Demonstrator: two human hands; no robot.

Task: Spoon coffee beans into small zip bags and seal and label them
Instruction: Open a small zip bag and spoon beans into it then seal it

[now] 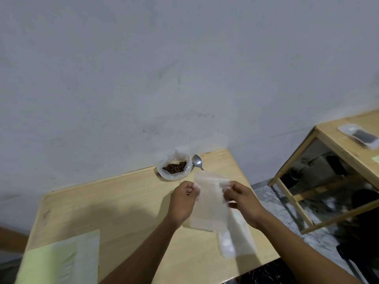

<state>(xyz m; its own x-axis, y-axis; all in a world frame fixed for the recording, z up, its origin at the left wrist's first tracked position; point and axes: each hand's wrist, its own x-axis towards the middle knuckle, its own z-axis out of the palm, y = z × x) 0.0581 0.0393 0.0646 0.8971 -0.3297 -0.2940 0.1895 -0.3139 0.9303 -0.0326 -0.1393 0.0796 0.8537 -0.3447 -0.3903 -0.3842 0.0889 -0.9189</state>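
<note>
Things we cannot see well

The zip bag [211,199] is blurry, the green sheet [59,261] runs off the bottom edge, and the spoon [198,161] handle hides behind the bag.

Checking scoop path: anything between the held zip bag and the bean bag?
Head view: only bare table between the zip bag and bean bag; spoon lies right of the beans.

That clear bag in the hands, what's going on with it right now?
A person holds an empty clear zip bag up over the wooden table, the left hand pinching one side and the right hand the other, apparently opening it. No beans are in it yet. The open bag of coffee beans and the spoon sit untouched by the wall. More clear bags lie under the right hand.
</note>
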